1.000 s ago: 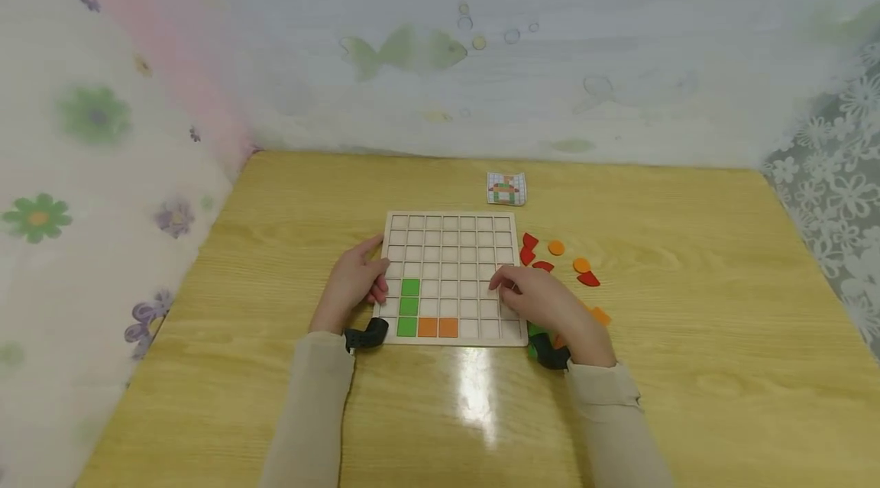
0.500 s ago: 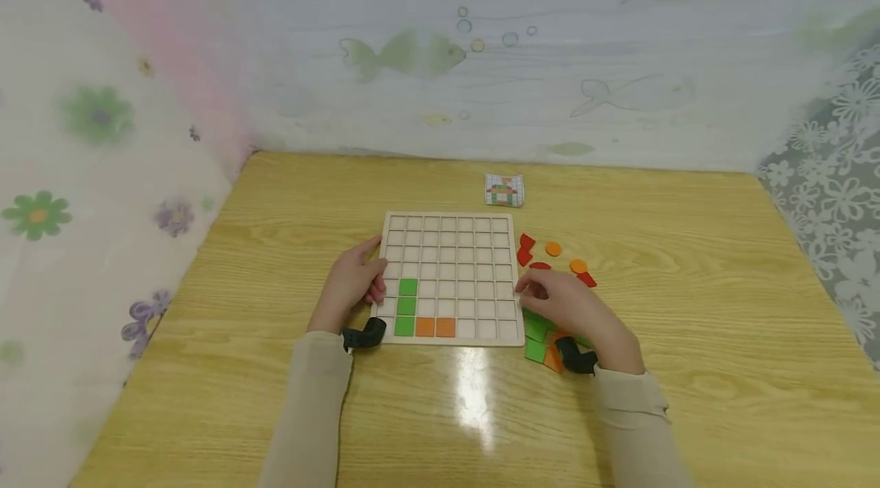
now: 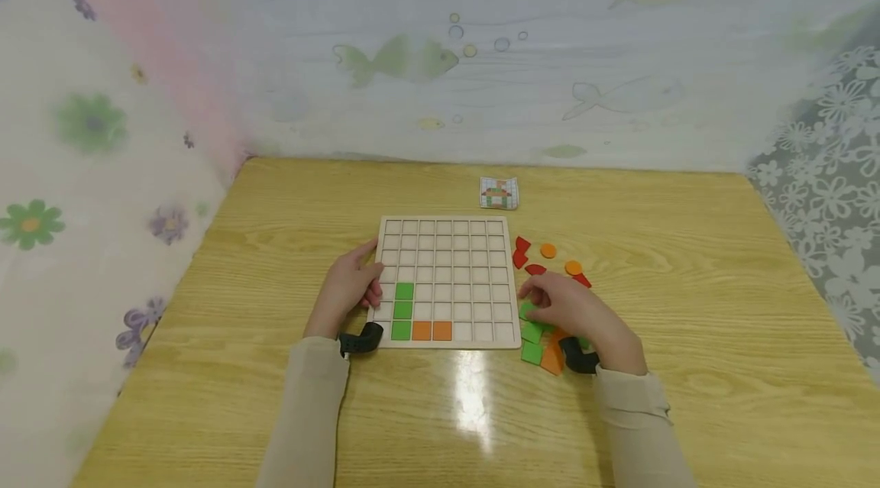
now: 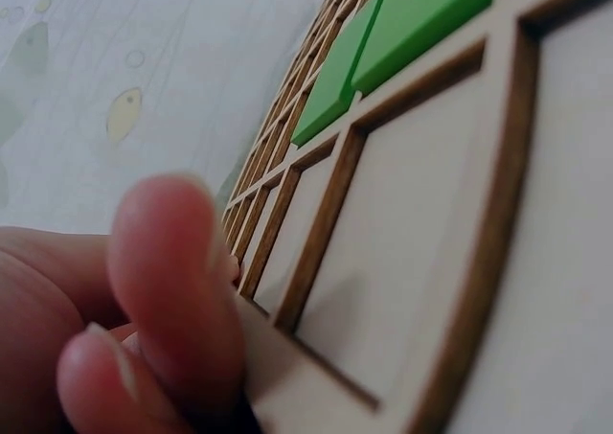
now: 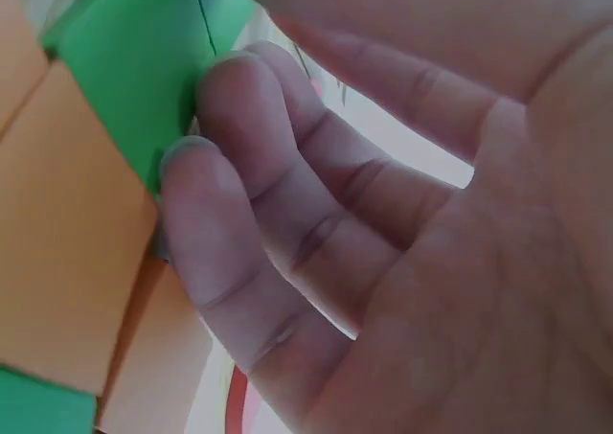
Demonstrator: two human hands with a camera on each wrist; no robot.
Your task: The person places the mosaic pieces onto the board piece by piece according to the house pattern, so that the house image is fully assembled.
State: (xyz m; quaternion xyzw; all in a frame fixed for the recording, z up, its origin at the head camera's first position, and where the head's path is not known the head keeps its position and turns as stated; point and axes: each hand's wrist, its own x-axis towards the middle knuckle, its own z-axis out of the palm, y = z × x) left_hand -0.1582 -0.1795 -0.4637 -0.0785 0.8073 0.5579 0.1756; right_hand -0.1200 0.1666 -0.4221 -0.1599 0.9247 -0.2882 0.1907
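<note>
My left hand [image 3: 348, 286] holds the left edge of a wooden grid board [image 3: 443, 263] on the table. A column of green square tiles [image 3: 402, 310] and two orange square tiles [image 3: 431, 331] sit in the board's lower left cells. Just right of the board, my right hand [image 3: 580, 311] is over a pile of loose tiles, fingers loosely bent. Its fingertips are at a green tile [image 5: 129, 70] in the right wrist view, beside an orange tile [image 5: 67, 223]. The hand hides part of the pile.
Red wedge-shaped pieces [image 3: 521, 244] and orange discs [image 3: 548, 250] lie on the table [image 3: 653, 244] beyond the right hand. A small pattern card [image 3: 499, 193] lies behind the board. Patterned walls border the table at the back and left.
My right hand has moved right, from above the board to the loose tiles beside it. The left hand stays at the board's edge, and the tiles on the board are the same.
</note>
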